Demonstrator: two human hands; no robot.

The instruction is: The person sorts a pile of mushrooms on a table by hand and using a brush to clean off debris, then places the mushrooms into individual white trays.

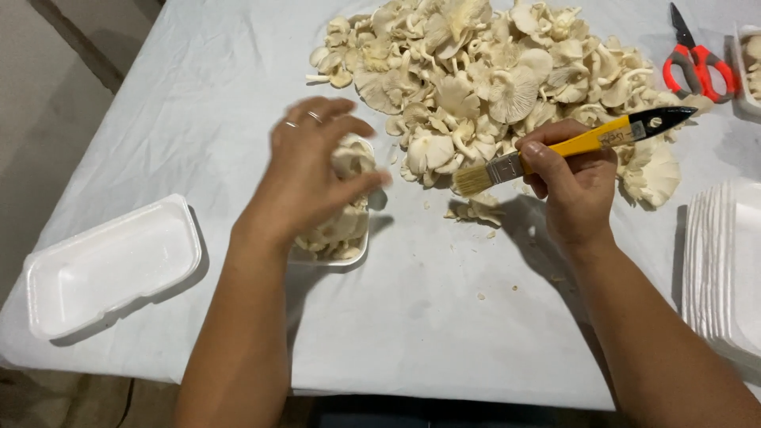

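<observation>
My left hand [305, 170], with rings on two fingers, holds a pale oyster mushroom [353, 157] above a small white foam tray [349, 257] filled with mushrooms. My right hand [575, 186] grips a paintbrush [571, 147] with a yellow and black handle; its bristles point left toward the mushroom in my left hand. A big heap of oyster mushrooms [491, 71] lies on the white tablecloth just beyond both hands. A small mushroom piece [474, 210] lies under the brush.
An empty white foam tray [111, 265] sits at the left near the table edge. A stack of foam trays [725, 269] stands at the right. Red-handled scissors [697, 59] lie at the far right, beside another tray [749, 55] holding mushrooms.
</observation>
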